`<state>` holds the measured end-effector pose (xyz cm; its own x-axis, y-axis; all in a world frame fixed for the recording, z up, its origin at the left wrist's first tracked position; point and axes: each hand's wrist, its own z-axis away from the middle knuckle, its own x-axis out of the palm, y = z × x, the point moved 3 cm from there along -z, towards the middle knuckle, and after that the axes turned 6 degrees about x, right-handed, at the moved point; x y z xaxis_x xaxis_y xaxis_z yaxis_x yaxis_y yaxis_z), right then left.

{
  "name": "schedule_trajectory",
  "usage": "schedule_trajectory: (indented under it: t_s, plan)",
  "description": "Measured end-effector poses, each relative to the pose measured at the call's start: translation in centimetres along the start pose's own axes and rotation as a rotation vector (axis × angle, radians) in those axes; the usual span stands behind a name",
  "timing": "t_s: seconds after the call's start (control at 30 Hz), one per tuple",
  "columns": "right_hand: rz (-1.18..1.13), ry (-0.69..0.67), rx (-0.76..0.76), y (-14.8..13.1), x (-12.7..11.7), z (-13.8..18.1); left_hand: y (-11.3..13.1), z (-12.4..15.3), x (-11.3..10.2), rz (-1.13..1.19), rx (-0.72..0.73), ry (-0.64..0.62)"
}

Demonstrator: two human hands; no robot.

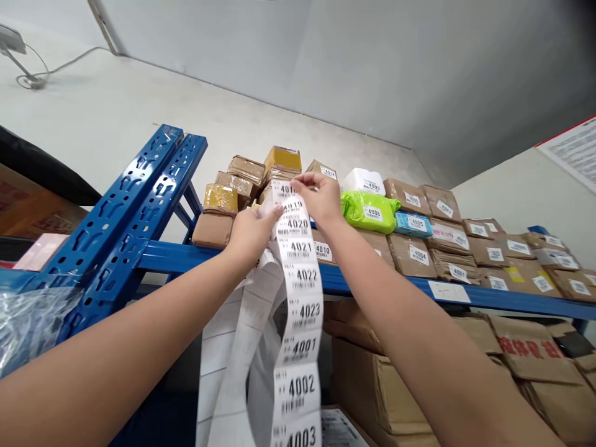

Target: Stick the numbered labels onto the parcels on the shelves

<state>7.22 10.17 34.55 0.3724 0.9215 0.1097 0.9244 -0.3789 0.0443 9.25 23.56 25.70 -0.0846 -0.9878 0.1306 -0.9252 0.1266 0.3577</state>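
A long white strip of numbered barcode labels (300,292) hangs down in front of me, with numbers such as 4020 to 4023 and 4001 to 4003. My left hand (251,231) grips the strip from the left near the label 4020. My right hand (320,195) pinches the top label of the strip between thumb and fingers. Both hands are raised in front of the top shelf, just before a stack of taped brown parcels (242,180).
A blue metal shelf beam (488,297) carries rows of labelled brown parcels (414,254), a green packet (370,211) and a white packet (364,181). Blue perforated uprights (135,217) stand at the left. Large cardboard boxes (372,385) fill the shelf below. A plastic-wrapped bundle (28,323) lies at far left.
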Motion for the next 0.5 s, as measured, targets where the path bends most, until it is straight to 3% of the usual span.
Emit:
schedule_trajectory:
  t_s: [0.1, 0.2, 0.3, 0.5]
  plan:
    - [0.145, 0.103, -0.009, 0.8, 0.8, -4.7, 0.2, 0.2, -0.1, -0.019, -0.051, -0.049]
    - [0.340, 0.040, 0.039, 1.9, 1.8, -7.5, 0.0, 0.8, -0.6, -0.012, -0.046, -0.085]
    - [0.460, -0.023, 0.037, 2.8, 2.4, -8.0, -0.2, 1.5, -1.3, 0.027, -0.008, -0.097]
    - [0.654, 0.079, -0.108, 2.4, 2.0, -7.7, -0.7, 2.0, -2.4, 0.007, 0.008, -0.089]
